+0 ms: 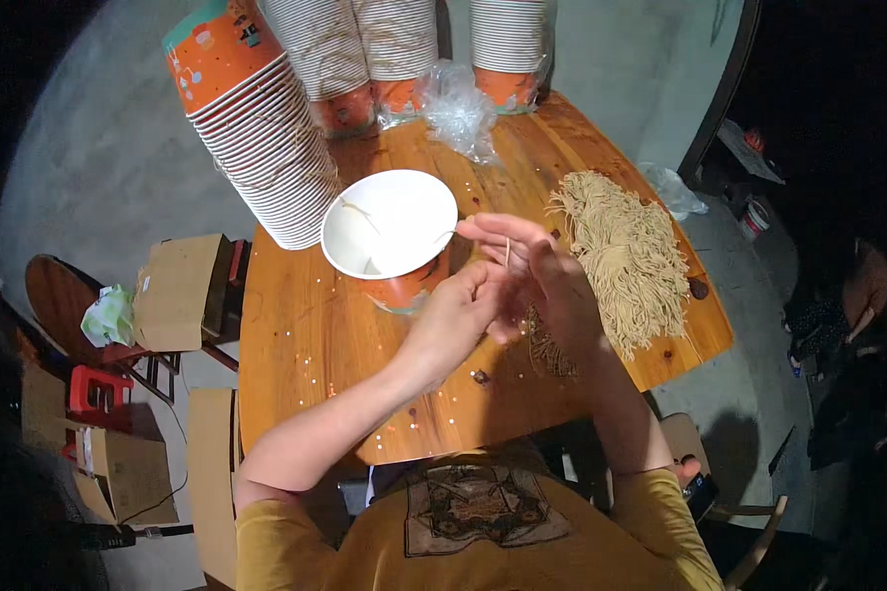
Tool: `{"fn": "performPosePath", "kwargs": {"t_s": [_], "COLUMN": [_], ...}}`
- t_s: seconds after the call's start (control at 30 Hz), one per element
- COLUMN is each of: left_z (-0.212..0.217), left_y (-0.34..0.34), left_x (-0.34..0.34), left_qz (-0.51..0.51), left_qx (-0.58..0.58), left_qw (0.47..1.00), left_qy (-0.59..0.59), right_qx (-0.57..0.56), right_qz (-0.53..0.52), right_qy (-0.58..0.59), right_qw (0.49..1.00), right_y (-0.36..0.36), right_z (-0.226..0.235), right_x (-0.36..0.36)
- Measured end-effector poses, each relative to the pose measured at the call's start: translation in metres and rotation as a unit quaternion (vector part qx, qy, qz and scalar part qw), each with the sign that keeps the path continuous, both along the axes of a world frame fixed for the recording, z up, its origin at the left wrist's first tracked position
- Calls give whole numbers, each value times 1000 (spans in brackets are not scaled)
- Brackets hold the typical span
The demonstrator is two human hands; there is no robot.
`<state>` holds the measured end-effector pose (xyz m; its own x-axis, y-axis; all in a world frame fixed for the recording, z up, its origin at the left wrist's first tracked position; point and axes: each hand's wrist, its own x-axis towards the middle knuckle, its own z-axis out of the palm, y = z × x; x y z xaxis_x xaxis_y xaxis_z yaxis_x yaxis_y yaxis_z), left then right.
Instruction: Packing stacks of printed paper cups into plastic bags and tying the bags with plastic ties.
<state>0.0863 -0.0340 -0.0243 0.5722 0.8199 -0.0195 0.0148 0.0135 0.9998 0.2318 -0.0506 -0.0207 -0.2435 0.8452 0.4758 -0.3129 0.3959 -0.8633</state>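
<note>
Both my hands meet above the table, just right of a white-lined orange paper tub (389, 288) that tilts with its mouth toward me. A thin pale strand of string runs between my fingers. The fingers of my left hand (463, 300) are pinched together at this string (508, 252). Curled over from the right, my right hand (557, 281) has its index finger stretched toward the tub's rim, with the string across its fingers; its thumb is partly hidden. Another short strand (362, 213) lies inside the tub. To the right is a large heap of tan string (626, 256).
A tall leaning stack of nested orange tubs (261, 148) stands at the table's left, with more stacks (396, 44) at the back. Crumpled clear plastic (460, 108) lies before them. Cardboard boxes (179, 293) and a red stool (102, 392) are at left. Small white specks dot the wooden table (286, 325).
</note>
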Motion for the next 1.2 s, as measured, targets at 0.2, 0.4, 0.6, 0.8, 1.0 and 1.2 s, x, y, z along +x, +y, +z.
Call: {"fn": "performPosePath", "kwargs": {"t_s": [0.2, 0.4, 0.6, 0.8, 1.0, 1.2], "left_z": [-8, -3, -10, -15, -16, -20], "left_y": [-6, -3, -9, -8, -8, -9], "left_x": [-8, -22, -5, -4, -18, -33], "left_qz": [-17, -19, 47, -24, 11, 26], "left_qx": [-21, -59, -17, -106, -31, 91], "left_qw": [1000, 998, 995, 989, 999, 992], "left_qy": [-10, 6, -89, -96, 14, 89], "right_qx": [-17, 41, 47, 94, 152, 370], "right_qz": [3, -38, -50, -77, -206, -340], "right_qy": [-25, -188, -203, -247, -484, -433], "right_qw": [1000, 981, 977, 961, 837, 748], "right_y": [-6, 1, -5, -9, -11, -4], "right_z": [-17, -26, -26, -29, -29, -16], "right_x": [18, 30, 24, 21, 35, 20]}}
